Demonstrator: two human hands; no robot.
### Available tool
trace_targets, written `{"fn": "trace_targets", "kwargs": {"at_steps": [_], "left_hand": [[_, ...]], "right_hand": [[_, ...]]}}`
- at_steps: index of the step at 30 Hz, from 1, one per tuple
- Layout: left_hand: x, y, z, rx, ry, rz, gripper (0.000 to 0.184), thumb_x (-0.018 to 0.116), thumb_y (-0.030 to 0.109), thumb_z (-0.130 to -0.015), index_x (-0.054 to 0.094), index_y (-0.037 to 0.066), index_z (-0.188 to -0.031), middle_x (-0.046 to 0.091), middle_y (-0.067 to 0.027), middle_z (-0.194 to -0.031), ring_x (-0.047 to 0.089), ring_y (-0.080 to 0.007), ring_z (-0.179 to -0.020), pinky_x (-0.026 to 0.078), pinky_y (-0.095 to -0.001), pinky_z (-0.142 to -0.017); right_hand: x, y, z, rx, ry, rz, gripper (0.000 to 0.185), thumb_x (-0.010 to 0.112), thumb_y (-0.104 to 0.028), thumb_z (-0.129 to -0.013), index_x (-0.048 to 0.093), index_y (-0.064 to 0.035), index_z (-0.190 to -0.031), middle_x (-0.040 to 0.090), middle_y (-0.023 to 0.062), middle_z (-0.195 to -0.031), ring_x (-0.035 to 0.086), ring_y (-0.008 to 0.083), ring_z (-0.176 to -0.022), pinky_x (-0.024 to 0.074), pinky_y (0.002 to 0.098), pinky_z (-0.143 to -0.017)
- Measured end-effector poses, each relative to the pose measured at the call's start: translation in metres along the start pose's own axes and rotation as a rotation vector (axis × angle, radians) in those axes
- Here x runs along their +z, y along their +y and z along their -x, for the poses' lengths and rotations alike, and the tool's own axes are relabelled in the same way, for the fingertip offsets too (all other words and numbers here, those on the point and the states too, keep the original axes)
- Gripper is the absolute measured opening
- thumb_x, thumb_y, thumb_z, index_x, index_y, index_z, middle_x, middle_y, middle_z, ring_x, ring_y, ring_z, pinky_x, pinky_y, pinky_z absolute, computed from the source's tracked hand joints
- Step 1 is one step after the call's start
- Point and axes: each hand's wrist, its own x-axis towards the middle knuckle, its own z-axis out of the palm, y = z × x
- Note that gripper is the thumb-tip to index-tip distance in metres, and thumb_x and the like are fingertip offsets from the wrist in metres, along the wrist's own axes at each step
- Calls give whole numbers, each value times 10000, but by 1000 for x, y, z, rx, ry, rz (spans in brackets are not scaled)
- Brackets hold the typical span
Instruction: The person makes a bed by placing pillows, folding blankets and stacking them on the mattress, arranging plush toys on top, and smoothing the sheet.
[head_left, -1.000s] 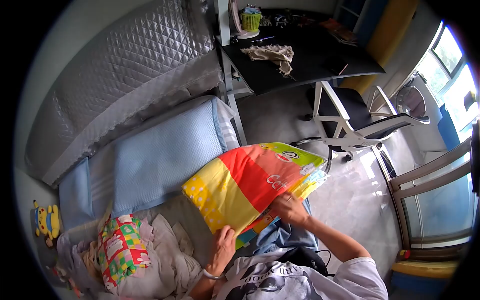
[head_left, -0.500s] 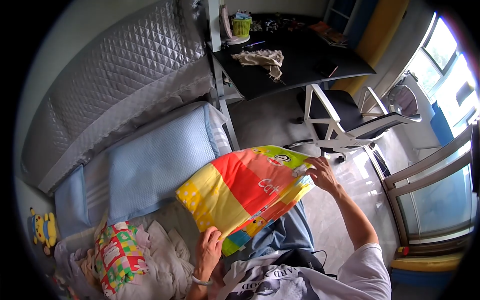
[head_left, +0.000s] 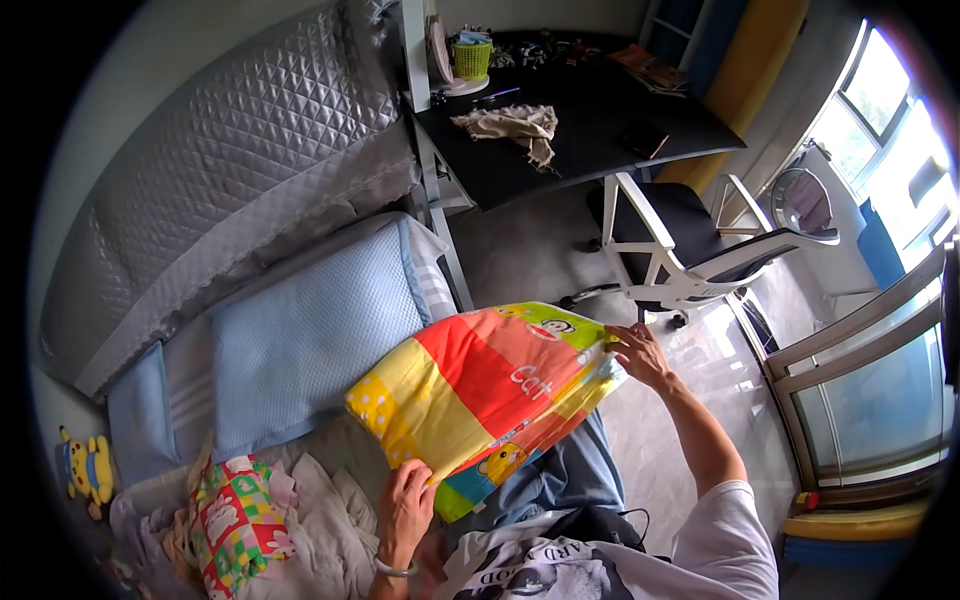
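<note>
Moved outward within a second, the right hand (head_left: 640, 354) pinches the right corner of the colourful cloth (head_left: 470, 375) past the bed's edge (head_left: 438, 290); the left hand (head_left: 406, 505) still pinches the cloth's near edge

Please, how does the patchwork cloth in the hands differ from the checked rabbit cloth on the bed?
The patchwork cloth is held by the left hand and the right hand; the checked cloth lies unheld.
The patchwork cloth has large colour blocks, the checked cloth small squares.
Both are multicoloured, with red and green.
</note>
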Motion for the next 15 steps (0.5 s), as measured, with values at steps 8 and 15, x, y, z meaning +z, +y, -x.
{"fn": "trace_targets", "kwargs": {"at_steps": [8,15], "left_hand": [[-4,-1,-10,-14,-35,-1,215,689,18,-748,556,41,-915,555,-89,-1022,562,-306,-910,481,-392,-750],[36,1,16,195,-87,-39,105,563,10,-797,599,14,-896,571,-56,-1211,546,-286,-1075,445,-400,-907]], "right_hand": [[-1,15,-7,-31,-23,-26,299,704,-37,-687,684,-138,-968,592,44,-1230,537,165,-1172,336,421,-1017],[12,20,49,179,168,49,175,663,8,-621,644,-81,-771,656,40,-1000,614,190,-995,359,436,-990]]}}
